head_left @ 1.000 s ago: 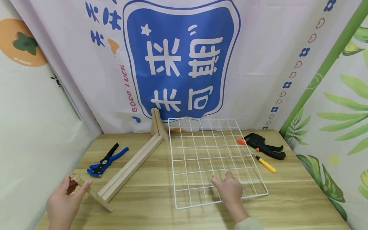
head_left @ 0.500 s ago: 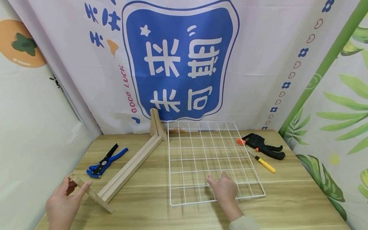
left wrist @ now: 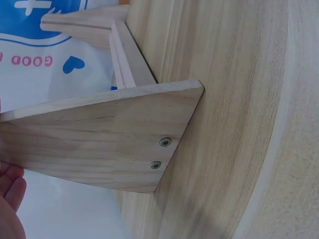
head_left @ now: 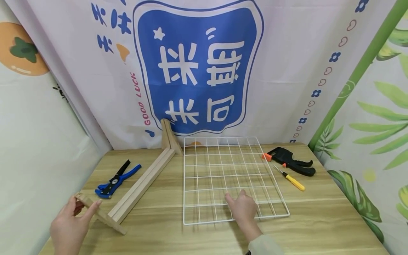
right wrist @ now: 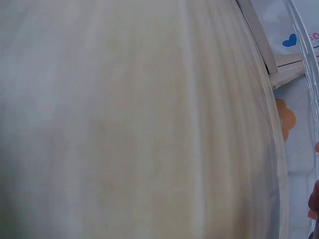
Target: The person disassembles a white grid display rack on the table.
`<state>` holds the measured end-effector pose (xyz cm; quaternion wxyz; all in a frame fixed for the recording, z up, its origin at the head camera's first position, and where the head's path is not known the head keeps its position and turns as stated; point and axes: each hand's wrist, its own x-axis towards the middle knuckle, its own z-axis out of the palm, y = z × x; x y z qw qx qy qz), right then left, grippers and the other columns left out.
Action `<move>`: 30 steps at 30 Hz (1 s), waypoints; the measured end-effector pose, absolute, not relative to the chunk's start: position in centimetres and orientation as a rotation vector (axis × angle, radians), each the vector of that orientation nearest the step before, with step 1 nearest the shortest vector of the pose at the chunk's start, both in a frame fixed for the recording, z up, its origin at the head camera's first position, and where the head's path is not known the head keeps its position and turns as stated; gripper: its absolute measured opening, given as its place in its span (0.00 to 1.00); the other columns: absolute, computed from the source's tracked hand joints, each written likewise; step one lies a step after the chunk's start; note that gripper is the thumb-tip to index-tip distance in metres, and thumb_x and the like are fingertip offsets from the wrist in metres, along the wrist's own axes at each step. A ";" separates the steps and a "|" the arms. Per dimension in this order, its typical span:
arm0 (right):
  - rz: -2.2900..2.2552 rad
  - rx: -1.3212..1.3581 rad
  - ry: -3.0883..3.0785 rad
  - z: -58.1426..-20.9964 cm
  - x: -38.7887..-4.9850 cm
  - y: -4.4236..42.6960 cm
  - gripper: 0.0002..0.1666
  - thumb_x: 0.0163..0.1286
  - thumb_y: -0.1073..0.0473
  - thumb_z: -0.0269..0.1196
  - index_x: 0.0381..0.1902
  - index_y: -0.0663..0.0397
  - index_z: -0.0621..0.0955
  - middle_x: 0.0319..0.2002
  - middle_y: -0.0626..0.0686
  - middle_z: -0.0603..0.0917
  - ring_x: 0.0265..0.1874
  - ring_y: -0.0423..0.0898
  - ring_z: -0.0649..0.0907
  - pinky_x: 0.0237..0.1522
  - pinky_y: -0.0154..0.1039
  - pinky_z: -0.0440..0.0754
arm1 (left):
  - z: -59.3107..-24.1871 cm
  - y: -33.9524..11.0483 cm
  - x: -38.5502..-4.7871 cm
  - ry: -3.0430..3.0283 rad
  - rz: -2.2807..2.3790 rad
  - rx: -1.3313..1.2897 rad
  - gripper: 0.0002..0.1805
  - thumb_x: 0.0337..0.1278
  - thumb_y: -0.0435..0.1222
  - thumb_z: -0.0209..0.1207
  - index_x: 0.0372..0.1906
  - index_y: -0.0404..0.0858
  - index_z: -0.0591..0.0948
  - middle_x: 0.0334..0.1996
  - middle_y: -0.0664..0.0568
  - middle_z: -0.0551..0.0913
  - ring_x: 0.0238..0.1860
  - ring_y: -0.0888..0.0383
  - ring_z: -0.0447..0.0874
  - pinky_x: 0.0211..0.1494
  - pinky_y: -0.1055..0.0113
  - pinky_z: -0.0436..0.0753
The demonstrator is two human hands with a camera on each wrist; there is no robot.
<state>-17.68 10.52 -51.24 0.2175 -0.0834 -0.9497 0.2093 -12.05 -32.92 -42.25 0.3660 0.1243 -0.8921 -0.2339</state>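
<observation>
A wooden stand (head_left: 143, 186), a long double rail between two upright end boards, lies slantwise on the left of the table. My left hand (head_left: 70, 225) grips its near end board (left wrist: 94, 142) at the top; two screw heads show low on that board in the left wrist view. With my right hand (head_left: 244, 209) I hold a white wire grid panel (head_left: 224, 176) by its near part, thumb and a finger reaching up over the wires. Shadows under the grid suggest it is slightly raised. The right wrist view shows only the grid's edge (right wrist: 306, 59) and some fingertips (right wrist: 314, 201).
Blue-and-black wire strippers (head_left: 116, 180) lie left of the stand. On the right are a black clamp (head_left: 289, 161) with orange pads and a yellow-handled screwdriver (head_left: 294, 181), close to the grid's right edge. A printed curtain (head_left: 280, 88) hangs behind the wooden table (head_left: 159, 230).
My right hand has drawn the wire grid leftward, and its far edge has dropped lower in view. The stand's far end has swung slightly left. My left hand has stayed in place.
</observation>
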 end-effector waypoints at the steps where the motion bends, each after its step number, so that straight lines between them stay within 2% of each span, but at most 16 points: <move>1: 0.585 -0.236 -2.626 -51.3 -17.7 10.4 0.32 0.54 0.41 0.63 0.27 0.71 0.79 0.06 0.44 0.58 0.06 0.40 0.59 0.06 0.29 0.56 | -42.3 -32.9 -12.0 -2.293 -0.597 0.317 0.34 0.32 0.40 0.74 0.47 0.23 0.77 0.33 0.32 0.83 0.30 0.98 0.48 0.29 0.67 0.73; 4: 0.622 -0.248 -2.636 -51.4 -17.9 10.2 0.32 0.54 0.41 0.63 0.29 0.71 0.79 0.06 0.44 0.58 0.06 0.40 0.59 0.06 0.29 0.56 | -42.3 -33.0 -12.1 -2.278 -0.588 0.305 0.34 0.32 0.40 0.74 0.46 0.23 0.77 0.32 0.32 0.82 0.30 0.98 0.48 0.29 0.63 0.72; 7: 0.651 -0.254 -2.654 -51.5 -18.1 10.1 0.34 0.56 0.40 0.61 0.32 0.72 0.80 0.06 0.45 0.60 0.07 0.40 0.60 0.06 0.30 0.55 | -42.4 -33.1 -12.2 -2.267 -0.582 0.298 0.32 0.32 0.40 0.74 0.45 0.23 0.78 0.32 0.32 0.83 0.31 0.98 0.49 0.28 0.64 0.72; 9: 0.658 -0.257 -2.659 -51.6 -18.2 10.0 0.35 0.56 0.39 0.61 0.34 0.73 0.80 0.06 0.45 0.60 0.07 0.40 0.60 0.06 0.30 0.56 | -42.4 -33.1 -12.2 -2.268 -0.574 0.295 0.33 0.33 0.40 0.74 0.46 0.23 0.78 0.32 0.32 0.83 0.28 0.92 0.63 0.30 0.62 0.72; 11: 0.647 -0.268 -2.666 -51.8 -18.2 10.0 0.36 0.56 0.39 0.61 0.34 0.73 0.80 0.06 0.46 0.61 0.07 0.40 0.60 0.06 0.30 0.56 | -42.6 -33.1 -12.1 -2.283 -0.575 0.309 0.35 0.32 0.41 0.74 0.47 0.23 0.78 0.32 0.32 0.83 0.27 0.89 0.64 0.27 0.70 0.72; 12: 0.641 -0.276 -2.671 -51.9 -18.2 9.9 0.36 0.56 0.39 0.61 0.35 0.73 0.80 0.06 0.46 0.61 0.07 0.41 0.60 0.06 0.30 0.57 | -42.6 -33.1 -12.1 -2.285 -0.575 0.307 0.35 0.32 0.41 0.74 0.47 0.23 0.78 0.32 0.32 0.83 0.25 0.82 0.71 0.27 0.71 0.73; 14: 0.632 -0.285 -2.687 -52.0 -18.2 9.9 0.37 0.56 0.38 0.61 0.38 0.73 0.80 0.05 0.46 0.61 0.06 0.41 0.60 0.07 0.30 0.57 | -42.7 -33.0 -12.0 -2.283 -0.584 0.310 0.34 0.32 0.41 0.74 0.46 0.24 0.79 0.32 0.32 0.83 0.25 0.82 0.71 0.26 0.80 0.71; 16: 0.617 -0.291 -2.703 -52.1 -18.2 9.8 0.38 0.56 0.37 0.61 0.38 0.72 0.80 0.06 0.46 0.61 0.07 0.40 0.61 0.07 0.30 0.57 | -42.8 -33.1 -12.0 -2.273 -0.592 0.310 0.29 0.31 0.40 0.75 0.41 0.26 0.79 0.31 0.33 0.83 0.28 0.93 0.59 0.25 0.87 0.65; 18: 0.601 -0.293 -2.714 -52.2 -18.3 9.8 0.38 0.56 0.36 0.60 0.39 0.71 0.80 0.06 0.46 0.61 0.07 0.40 0.60 0.07 0.30 0.57 | -42.7 -33.1 -12.1 -2.258 -0.594 0.298 0.27 0.31 0.39 0.75 0.37 0.26 0.78 0.30 0.33 0.83 0.29 0.95 0.58 0.25 0.87 0.64; 19: 0.599 -0.291 -2.713 -52.2 -18.3 9.7 0.38 0.56 0.36 0.61 0.39 0.71 0.80 0.06 0.45 0.61 0.07 0.40 0.60 0.07 0.30 0.56 | -42.7 -33.1 -12.1 -2.255 -0.596 0.299 0.27 0.31 0.39 0.75 0.38 0.26 0.78 0.30 0.33 0.83 0.31 0.98 0.51 0.27 0.89 0.61; 24: 0.585 -0.261 -2.672 -52.6 -18.6 9.6 0.36 0.55 0.37 0.62 0.40 0.70 0.81 0.05 0.43 0.59 0.07 0.39 0.58 0.07 0.29 0.54 | -42.5 -32.9 -12.3 -2.239 -0.594 0.285 0.26 0.31 0.38 0.74 0.37 0.26 0.78 0.29 0.34 0.83 0.31 0.98 0.51 0.27 0.90 0.61; 27: 0.577 -0.245 -2.658 -52.8 -18.6 9.5 0.35 0.54 0.39 0.63 0.38 0.71 0.81 0.05 0.43 0.58 0.06 0.40 0.59 0.06 0.30 0.54 | -42.4 -32.8 -12.3 -2.238 -0.597 0.284 0.23 0.31 0.37 0.74 0.33 0.28 0.77 0.28 0.34 0.83 0.31 0.99 0.52 0.27 0.90 0.61; 30: 0.571 -0.247 -2.680 -52.9 -18.6 9.4 0.37 0.54 0.39 0.63 0.40 0.71 0.80 0.05 0.44 0.59 0.06 0.40 0.59 0.06 0.32 0.55 | -42.3 -32.9 -12.3 -2.228 -0.598 0.271 0.22 0.31 0.36 0.74 0.30 0.29 0.76 0.28 0.34 0.83 0.31 0.99 0.52 0.27 0.92 0.60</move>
